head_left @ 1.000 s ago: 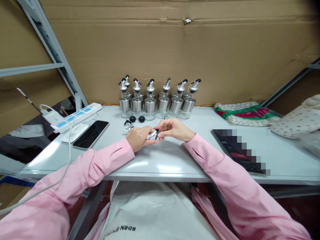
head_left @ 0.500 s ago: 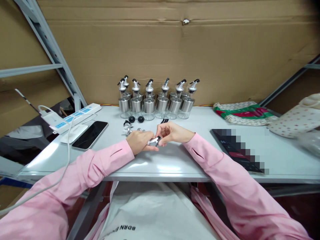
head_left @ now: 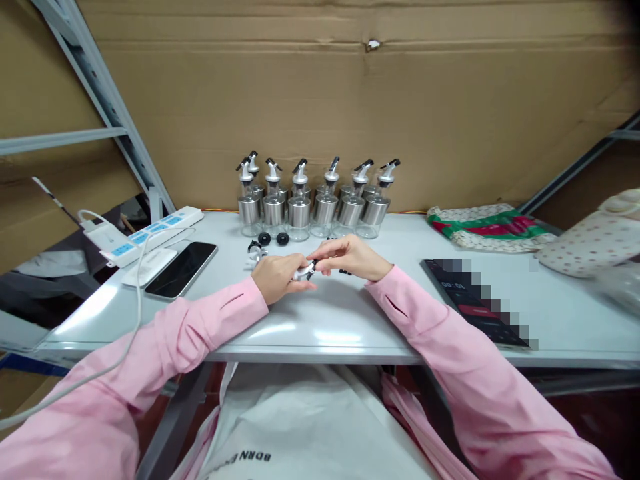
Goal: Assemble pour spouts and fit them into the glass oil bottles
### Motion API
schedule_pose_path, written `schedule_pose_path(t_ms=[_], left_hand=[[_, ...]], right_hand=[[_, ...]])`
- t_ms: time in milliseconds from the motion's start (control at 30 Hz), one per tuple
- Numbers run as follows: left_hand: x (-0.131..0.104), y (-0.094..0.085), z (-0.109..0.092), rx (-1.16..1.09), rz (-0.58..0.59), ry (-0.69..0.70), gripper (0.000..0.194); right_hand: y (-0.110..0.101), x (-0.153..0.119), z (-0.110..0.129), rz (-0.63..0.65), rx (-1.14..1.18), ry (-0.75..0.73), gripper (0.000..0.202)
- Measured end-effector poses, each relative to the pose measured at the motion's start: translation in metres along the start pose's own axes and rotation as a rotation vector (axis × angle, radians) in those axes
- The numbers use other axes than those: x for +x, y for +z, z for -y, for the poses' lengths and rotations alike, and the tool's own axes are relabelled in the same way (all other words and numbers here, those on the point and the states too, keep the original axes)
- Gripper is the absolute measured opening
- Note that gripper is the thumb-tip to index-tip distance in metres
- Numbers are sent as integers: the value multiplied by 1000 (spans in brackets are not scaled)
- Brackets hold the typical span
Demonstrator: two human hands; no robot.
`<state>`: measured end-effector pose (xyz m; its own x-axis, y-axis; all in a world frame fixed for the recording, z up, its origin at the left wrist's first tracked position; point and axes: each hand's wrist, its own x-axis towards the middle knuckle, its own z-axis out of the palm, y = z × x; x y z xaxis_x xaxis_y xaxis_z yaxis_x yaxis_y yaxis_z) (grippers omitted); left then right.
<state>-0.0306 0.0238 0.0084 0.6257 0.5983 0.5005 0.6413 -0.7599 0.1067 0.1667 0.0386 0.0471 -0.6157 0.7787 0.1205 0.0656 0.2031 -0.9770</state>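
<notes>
The left hand (head_left: 276, 279) pinches a white spout (head_left: 303, 273) between thumb and fingers, its black lever (head_left: 313, 266) turned toward the right. The right hand (head_left: 357, 258) meets it there, fingertips touching the lever end; whether they grip it or only press it, I cannot tell. Both hands are close together above the desk (head_left: 400, 250), near its middle, and the spout is between them

Just beyond the left hand are a few loose spouts (head_left: 257, 255), partly hidden by it, and two round black caps (head_left: 265, 239) side by side. Small black pieces (head_left: 345, 271) show around the right hand, mostly covered. Further back, bottles (head_left: 299, 213) of glass and steel stand upright in a row, with more behind; each front one wears a white top (head_left: 300, 176) with a black lever. To the left are a phone (head_left: 185, 269), a white pad (head_left: 150, 267) and a power strip (head_left: 160, 230); to the right, a tablet (head_left: 457, 293), a patterned cloth (head_left: 490, 229) and a spotted bag (head_left: 590, 237)
</notes>
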Motion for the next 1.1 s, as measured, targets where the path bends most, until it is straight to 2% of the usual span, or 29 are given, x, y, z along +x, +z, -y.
schedule_pose_path(t_ms=[100, 200, 300, 500, 667, 1100], left_hand=[[1, -2, 1, -6, -4, -18, 46], [2, -3, 1, 9, -15, -13, 46], [1, -3, 1, 49, -35, -3, 48], [1, -2, 4, 77, -88, -49, 56], [1, -2, 4, 70, -46, 11, 53], [-1, 0, 2, 167, -146, 119, 52]], right_hand=[[0, 0, 2, -52, 3, -39, 31], [1, 0, 0, -39, 36, -13, 36], [3, 0, -1, -13, 69, -8, 33], [3, -1, 1, -49, 79, -45, 29], [3, -1, 1, -48, 87, -12, 27], [4, -2, -1, -9, 165, 77, 28]])
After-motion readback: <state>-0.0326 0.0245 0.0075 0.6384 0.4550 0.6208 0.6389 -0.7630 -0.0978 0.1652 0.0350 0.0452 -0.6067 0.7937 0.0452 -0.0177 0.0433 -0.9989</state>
